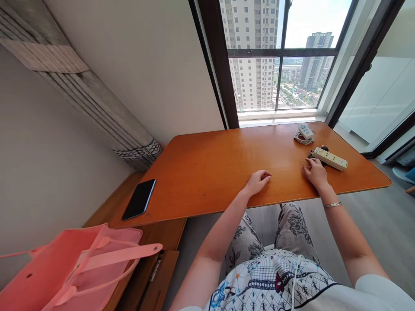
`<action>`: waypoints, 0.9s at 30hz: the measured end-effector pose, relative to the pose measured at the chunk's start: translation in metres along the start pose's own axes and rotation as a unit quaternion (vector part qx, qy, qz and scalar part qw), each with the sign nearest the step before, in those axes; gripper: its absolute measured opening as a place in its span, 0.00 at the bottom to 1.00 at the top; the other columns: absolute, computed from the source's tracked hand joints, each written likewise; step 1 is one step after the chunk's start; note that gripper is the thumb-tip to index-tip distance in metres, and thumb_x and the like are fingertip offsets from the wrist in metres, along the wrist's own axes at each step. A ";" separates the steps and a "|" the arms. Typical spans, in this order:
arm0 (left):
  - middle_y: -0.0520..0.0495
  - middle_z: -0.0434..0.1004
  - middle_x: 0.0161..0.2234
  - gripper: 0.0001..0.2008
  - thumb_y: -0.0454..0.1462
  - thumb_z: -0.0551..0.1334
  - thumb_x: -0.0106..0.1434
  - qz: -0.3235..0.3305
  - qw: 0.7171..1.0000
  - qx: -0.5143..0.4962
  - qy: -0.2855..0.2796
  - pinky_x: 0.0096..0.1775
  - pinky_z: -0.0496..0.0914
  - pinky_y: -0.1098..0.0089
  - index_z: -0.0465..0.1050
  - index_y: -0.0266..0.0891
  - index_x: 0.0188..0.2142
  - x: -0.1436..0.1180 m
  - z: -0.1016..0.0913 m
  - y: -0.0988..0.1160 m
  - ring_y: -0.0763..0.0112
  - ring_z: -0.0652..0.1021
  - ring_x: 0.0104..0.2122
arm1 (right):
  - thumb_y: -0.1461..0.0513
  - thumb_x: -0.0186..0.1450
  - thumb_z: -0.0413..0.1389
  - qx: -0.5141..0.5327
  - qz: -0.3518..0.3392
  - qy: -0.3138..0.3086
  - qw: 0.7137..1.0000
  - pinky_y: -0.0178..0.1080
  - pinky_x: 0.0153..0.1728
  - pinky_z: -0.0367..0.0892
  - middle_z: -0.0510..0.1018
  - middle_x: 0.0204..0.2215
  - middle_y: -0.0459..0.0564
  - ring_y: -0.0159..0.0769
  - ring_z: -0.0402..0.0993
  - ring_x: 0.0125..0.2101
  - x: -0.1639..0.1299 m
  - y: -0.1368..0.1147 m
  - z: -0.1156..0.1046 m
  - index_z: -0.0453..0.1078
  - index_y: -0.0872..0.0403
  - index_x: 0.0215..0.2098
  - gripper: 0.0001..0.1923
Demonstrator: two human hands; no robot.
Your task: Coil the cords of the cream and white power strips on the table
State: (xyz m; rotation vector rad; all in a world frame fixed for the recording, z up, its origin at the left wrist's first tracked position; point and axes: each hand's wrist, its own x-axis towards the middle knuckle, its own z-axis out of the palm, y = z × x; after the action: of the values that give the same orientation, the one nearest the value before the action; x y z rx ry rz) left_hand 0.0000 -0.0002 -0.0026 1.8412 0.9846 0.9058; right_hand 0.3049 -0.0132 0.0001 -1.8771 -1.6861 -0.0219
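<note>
My left hand point(258, 182) rests near the front edge of the orange-brown wooden table point(207, 172), its fingers curled loosely together with nothing visible in them. To its right, my right hand point(315, 173) lies on the tabletop, thumb and fingers apart. Its fingertips are close to the left end of a cream power strip point(330, 159); whether they touch it or its dark cord I cannot tell. A black plug point(324, 148) shows just behind the strip. Farther back sits a white power strip point(305, 131) with its pale cord point(304, 139) coiled beside it.
A dark-screened tablet point(139, 199) lies at the table's left end. Below it, a pink bag point(81, 268) stands on a wooden surface. Behind the table is a window point(281, 52) with a dark frame; a gathered curtain point(97, 95) hangs at the left.
</note>
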 end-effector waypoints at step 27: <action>0.46 0.77 0.47 0.14 0.34 0.59 0.61 -0.008 0.965 -0.025 0.262 0.32 0.70 0.71 0.66 0.42 0.47 0.007 -0.010 -0.012 0.76 0.78 0.29 | 0.56 0.68 0.56 0.045 -0.174 -0.075 0.981 0.54 0.59 0.65 0.77 0.55 0.59 0.50 0.71 0.58 -0.028 -0.045 0.033 0.77 0.53 0.48 0.15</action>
State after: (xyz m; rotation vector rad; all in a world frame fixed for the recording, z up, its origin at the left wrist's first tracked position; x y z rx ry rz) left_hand -0.0087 0.0132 -0.0081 1.5755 1.2750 1.4365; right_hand 0.2460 -0.0240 -0.0188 -1.5309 -2.0648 0.0562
